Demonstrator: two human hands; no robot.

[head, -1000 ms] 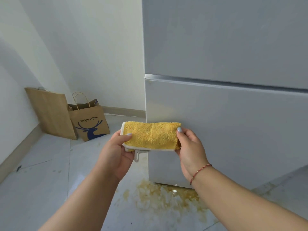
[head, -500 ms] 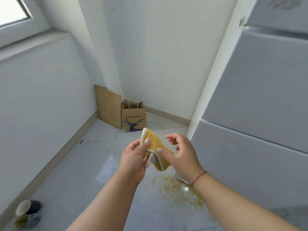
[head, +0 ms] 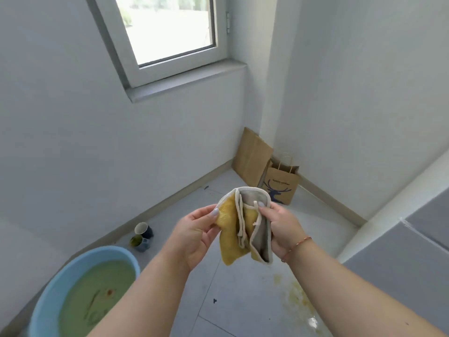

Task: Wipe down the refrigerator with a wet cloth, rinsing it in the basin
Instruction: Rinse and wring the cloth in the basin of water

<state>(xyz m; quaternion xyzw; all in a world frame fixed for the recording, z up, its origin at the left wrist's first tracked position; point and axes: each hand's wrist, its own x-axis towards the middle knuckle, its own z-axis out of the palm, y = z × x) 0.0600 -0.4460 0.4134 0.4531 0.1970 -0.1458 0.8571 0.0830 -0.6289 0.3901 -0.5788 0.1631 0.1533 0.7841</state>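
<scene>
From the head camera, you've got the cloth (head: 244,227) up in front of you at chest height, held between both hands and hanging in loose folds, yellow pile on one face, grey backing with a pale trim on the other. Your left hand (head: 194,235) pinches the yellow edge between thumb and fingers; your right hand (head: 279,229) grips the grey side, thumb pressed near the little hanging loop. Neither hand is free.

Down at lower left sits the basin (head: 48,288), blue-rimmed and filled with murky greenish water (there are bits floating in it). It's well apart from the cloth, below and to your left. The refrigerator (head: 401,263) shows only as a grey panel at the right edge, and you're turned away from it.

I can't tell from here how much of the fridge has been wiped. Judging by where you're facing, a rinse looks like the step in hand, with the dunk not yet made.

On the floor (head: 243,300) there's a yellowish spill (head: 301,300) near the fridge's foot. Two mugs (head: 143,235) stand by the wall, and two paper bags (head: 279,183) lean in the far corner under the window (head: 167,27).
</scene>
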